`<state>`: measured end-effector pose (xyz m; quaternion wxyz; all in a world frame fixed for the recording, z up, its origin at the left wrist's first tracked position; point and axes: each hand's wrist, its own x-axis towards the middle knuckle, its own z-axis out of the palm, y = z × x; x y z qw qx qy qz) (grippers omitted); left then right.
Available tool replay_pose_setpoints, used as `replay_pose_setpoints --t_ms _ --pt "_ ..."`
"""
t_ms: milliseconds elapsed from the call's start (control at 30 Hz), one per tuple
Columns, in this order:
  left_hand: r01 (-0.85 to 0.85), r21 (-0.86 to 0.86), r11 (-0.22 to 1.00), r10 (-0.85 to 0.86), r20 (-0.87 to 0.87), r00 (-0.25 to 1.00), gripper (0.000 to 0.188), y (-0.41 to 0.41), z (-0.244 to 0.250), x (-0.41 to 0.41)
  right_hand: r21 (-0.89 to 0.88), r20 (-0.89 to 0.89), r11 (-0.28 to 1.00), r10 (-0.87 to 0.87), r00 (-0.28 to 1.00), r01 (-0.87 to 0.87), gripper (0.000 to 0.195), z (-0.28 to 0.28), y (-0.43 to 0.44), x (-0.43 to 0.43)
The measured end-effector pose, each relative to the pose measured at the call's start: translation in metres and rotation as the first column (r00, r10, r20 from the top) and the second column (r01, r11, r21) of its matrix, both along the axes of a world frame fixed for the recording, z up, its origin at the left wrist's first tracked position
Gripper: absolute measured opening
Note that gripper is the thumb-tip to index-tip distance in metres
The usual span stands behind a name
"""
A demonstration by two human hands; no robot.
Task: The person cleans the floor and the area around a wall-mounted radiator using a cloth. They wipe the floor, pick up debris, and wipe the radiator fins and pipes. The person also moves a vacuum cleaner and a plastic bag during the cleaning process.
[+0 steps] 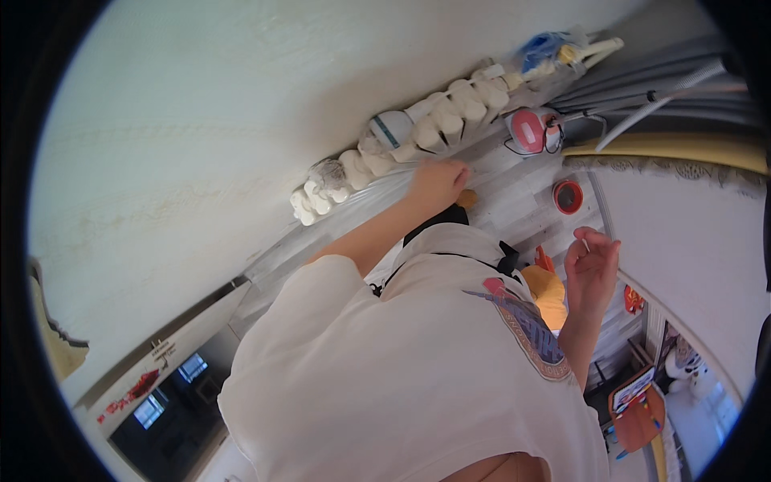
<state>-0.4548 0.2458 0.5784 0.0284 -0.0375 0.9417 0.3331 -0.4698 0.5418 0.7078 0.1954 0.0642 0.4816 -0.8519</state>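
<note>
My left hand [438, 182] is curled into a loose fist in front of my body, with no object visible in it. Behind it, a long row of white rounded items in clear plastic [449, 117] lies along the foot of the wall. My right hand [591, 265] is at my right side, palm turned up, its fingers apart and partly bent, with nothing in it. Beyond it on the floor is a red round container [567, 197] with a dark inside. A yellow-orange item [545, 292] shows just left of my right hand, partly hidden by my white T-shirt [409, 361].
A pink and white appliance [530, 129] with poles and a hose stands before grey curtains [650, 84]. A blue plastic bag [542, 51] lies at the row's far end. A white panel [686, 223] is at right, an orange seat [641, 422] lower right, a dark glossy screen [174, 403] lower left.
</note>
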Motion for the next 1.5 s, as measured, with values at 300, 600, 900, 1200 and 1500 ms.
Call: replay_pose_setpoints --t_ms 300,600,900,1200,1500 --pt "-0.454 -0.627 0.633 0.708 0.229 0.668 0.040 -0.128 -0.006 0.087 -0.035 0.044 0.967 0.253 0.966 -0.252 0.031 -0.011 -0.039 -0.038" --pt "-0.757 -0.398 0.518 0.813 -0.048 0.581 0.042 -0.140 -0.045 0.124 0.018 0.145 0.946 0.319 0.937 -0.325 0.027 -0.017 0.029 -0.016" --pt "-0.419 0.908 0.001 0.597 0.336 0.729 0.032 0.051 0.060 0.105 -0.022 0.198 0.925 0.376 0.905 -0.380 0.032 -0.038 0.084 0.007" --pt "-0.314 0.949 0.025 0.330 0.289 0.899 0.037 0.208 0.104 0.102 -0.040 -0.034 0.845 0.532 0.846 -0.533 0.047 -0.038 0.063 0.021" --pt "-0.427 0.891 0.155 0.451 0.321 0.833 0.033 0.184 0.080 0.123 0.051 0.059 0.902 0.425 0.903 -0.428 0.034 -0.055 0.072 0.028"
